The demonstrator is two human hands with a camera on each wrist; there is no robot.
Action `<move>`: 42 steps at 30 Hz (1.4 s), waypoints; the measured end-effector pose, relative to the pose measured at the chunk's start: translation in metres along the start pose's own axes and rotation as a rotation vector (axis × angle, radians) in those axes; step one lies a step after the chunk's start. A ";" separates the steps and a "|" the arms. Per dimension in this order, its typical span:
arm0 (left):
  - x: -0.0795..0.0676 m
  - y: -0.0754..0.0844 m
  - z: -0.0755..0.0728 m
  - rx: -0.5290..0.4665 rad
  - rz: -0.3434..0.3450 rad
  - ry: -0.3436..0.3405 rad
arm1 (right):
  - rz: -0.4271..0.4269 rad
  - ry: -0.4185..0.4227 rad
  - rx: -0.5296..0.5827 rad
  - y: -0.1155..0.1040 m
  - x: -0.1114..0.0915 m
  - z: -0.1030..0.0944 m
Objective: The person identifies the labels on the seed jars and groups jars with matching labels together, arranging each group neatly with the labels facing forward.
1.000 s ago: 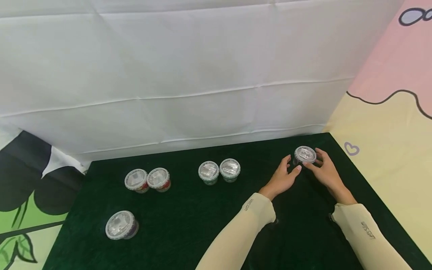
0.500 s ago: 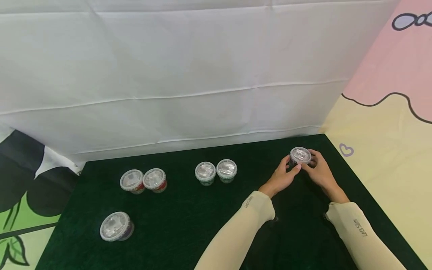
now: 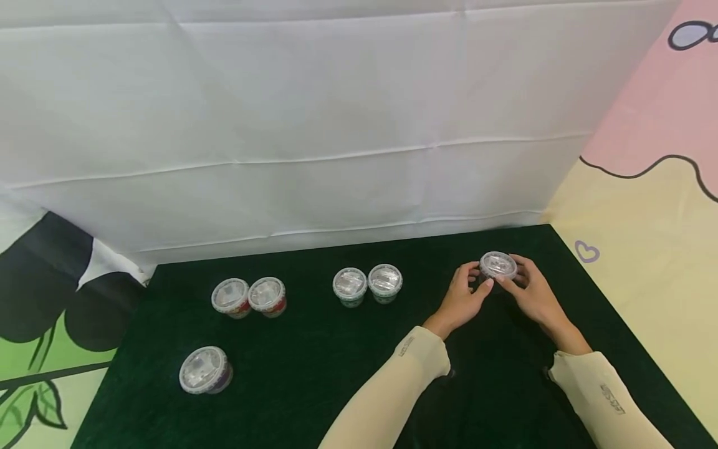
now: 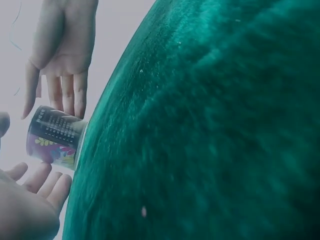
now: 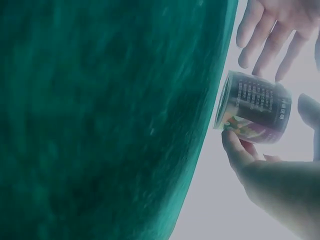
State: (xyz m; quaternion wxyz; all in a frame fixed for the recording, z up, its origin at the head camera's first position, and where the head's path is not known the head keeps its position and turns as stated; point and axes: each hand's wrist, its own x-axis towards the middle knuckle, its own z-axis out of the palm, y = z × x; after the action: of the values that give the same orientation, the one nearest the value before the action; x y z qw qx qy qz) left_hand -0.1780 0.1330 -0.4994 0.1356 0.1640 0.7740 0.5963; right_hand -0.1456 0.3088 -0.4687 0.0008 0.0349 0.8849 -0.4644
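Observation:
A small lidded cup (image 3: 498,265) with a clear film-covered top stands upright on the dark green table near its far right corner. Its side carries a black panel of white print and coloured flower shapes, shown by the cup (image 4: 56,132) in the left wrist view. My left hand (image 3: 460,301) is at its left, with extended fingertips touching its side. My right hand (image 3: 535,296) is at its right, fingers nearly straight along the side, and the thumb lies near the lid's front edge. In the right wrist view, the right thumb (image 5: 309,111) is apart from the cup.
Two cups with green sides (image 3: 367,285) stand together mid-table. Farther left are two cups with red bands (image 3: 249,298), and a wider purple-sided cup (image 3: 205,370) is nearer me. A white cloth (image 3: 336,112) hangs behind the table (image 3: 314,374).
The cup between my hands has shifted slightly left and toward me. My left fingertips, apart from it a second ago, now touch its side. The other cups stay put.

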 end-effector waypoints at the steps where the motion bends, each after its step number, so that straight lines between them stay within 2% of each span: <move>1: -0.002 -0.001 -0.002 0.008 0.009 0.008 | -0.007 -0.008 0.000 -0.001 -0.002 0.002; 6: -0.014 -0.006 -0.015 0.029 0.050 0.049 | -0.044 -0.057 0.006 -0.010 -0.012 0.011; 13: -0.033 -0.008 -0.035 0.018 0.065 0.064 | -0.094 -0.133 0.048 -0.025 -0.024 0.022; 23: -0.063 -0.002 -0.065 0.018 0.151 0.026 | -0.166 -0.226 0.098 -0.048 -0.037 0.034; 28: -0.074 0.000 -0.078 0.027 0.140 -0.032 | -0.174 -0.270 0.123 -0.055 -0.040 0.039; 33: -0.084 0.002 -0.091 0.024 0.122 -0.066 | -0.227 -0.310 0.141 -0.062 -0.045 0.045; 38: -0.097 0.004 -0.103 0.016 0.135 -0.045 | -0.279 -0.354 0.176 -0.071 -0.049 0.052; 42: -0.109 0.005 -0.110 0.002 0.117 -0.005 | -0.269 -0.382 0.200 -0.076 -0.053 0.060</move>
State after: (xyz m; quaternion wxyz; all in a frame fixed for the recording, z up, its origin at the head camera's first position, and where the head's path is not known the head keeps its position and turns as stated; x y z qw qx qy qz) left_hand -0.1231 -0.0077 -0.4655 0.1021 0.2105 0.7635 0.6019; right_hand -0.0995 0.2130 -0.4383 0.1027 -0.1718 0.8151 -0.5437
